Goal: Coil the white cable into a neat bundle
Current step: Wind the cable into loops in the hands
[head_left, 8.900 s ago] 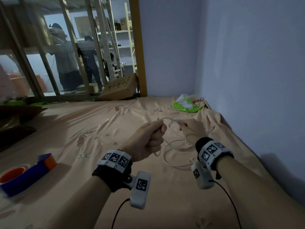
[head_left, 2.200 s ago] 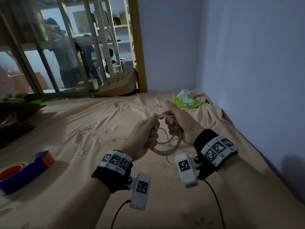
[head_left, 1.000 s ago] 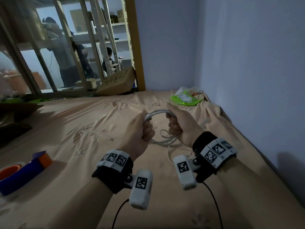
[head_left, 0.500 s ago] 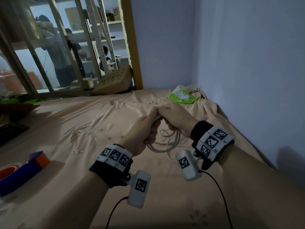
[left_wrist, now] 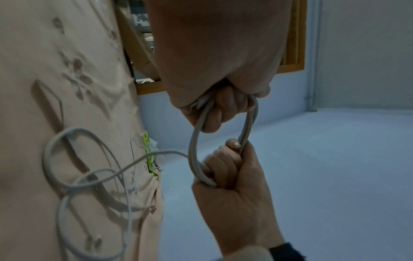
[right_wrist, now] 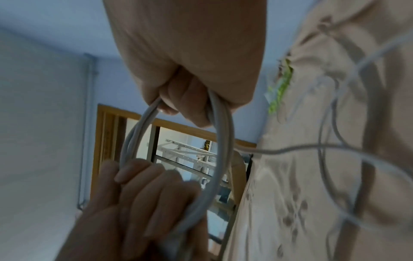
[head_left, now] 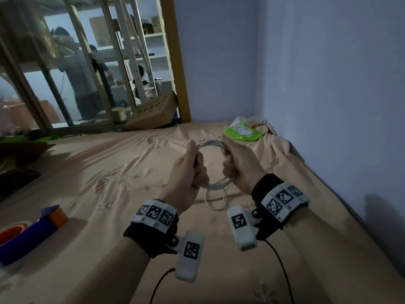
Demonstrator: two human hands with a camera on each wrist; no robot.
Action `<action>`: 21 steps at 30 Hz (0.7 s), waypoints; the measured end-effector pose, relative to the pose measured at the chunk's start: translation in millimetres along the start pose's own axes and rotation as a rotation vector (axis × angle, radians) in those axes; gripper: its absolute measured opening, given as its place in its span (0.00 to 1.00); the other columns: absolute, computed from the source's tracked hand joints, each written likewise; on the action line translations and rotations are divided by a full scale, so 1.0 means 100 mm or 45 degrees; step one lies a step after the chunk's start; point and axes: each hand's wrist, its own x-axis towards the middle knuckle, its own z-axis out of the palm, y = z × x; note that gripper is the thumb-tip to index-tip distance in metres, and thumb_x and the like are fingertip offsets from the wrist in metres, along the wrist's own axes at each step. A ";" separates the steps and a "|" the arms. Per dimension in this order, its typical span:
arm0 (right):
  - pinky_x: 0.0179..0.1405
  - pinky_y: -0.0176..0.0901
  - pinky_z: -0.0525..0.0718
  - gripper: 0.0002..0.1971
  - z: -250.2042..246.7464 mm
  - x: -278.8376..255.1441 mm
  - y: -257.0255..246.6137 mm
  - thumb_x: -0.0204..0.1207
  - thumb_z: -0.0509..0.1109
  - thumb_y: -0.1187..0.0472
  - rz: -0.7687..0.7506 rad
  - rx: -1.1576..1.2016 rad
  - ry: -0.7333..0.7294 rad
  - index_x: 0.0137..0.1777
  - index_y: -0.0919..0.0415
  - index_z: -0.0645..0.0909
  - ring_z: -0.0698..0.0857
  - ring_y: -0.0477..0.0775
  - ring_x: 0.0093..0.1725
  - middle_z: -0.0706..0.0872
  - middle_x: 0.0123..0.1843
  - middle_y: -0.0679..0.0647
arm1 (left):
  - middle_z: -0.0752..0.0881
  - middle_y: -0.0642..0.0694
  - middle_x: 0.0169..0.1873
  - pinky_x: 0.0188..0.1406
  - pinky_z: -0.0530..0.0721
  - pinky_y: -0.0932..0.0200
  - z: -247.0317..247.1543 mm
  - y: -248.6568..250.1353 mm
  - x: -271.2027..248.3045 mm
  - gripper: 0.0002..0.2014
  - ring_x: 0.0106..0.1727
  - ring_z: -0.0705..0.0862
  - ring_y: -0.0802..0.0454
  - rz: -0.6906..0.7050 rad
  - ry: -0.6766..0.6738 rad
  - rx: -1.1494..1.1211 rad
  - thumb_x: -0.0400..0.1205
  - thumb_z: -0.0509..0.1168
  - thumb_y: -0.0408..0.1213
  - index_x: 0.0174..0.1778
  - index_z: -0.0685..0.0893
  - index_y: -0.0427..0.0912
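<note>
While both hands grip it, the white cable [head_left: 210, 143] forms a ring above the bed [head_left: 114, 178].
From the head, the left hand [head_left: 188, 170] and right hand [head_left: 240, 166] each curl round opposite sides of the ring. At the left wrist, loose loops trail onto the sheet. At the right wrist, fingers [right_wrist: 134, 172] wrap several stacked strands.
</note>
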 end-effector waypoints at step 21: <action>0.14 0.36 0.53 0.23 0.03 -0.08 -0.05 0.86 0.59 0.47 0.042 0.032 -0.189 0.32 0.59 0.72 0.55 0.43 0.14 0.59 0.17 0.44 | 0.57 0.52 0.17 0.12 0.54 0.63 0.04 0.03 0.05 0.24 0.14 0.53 0.57 0.005 0.126 -0.307 0.89 0.54 0.52 0.26 0.65 0.46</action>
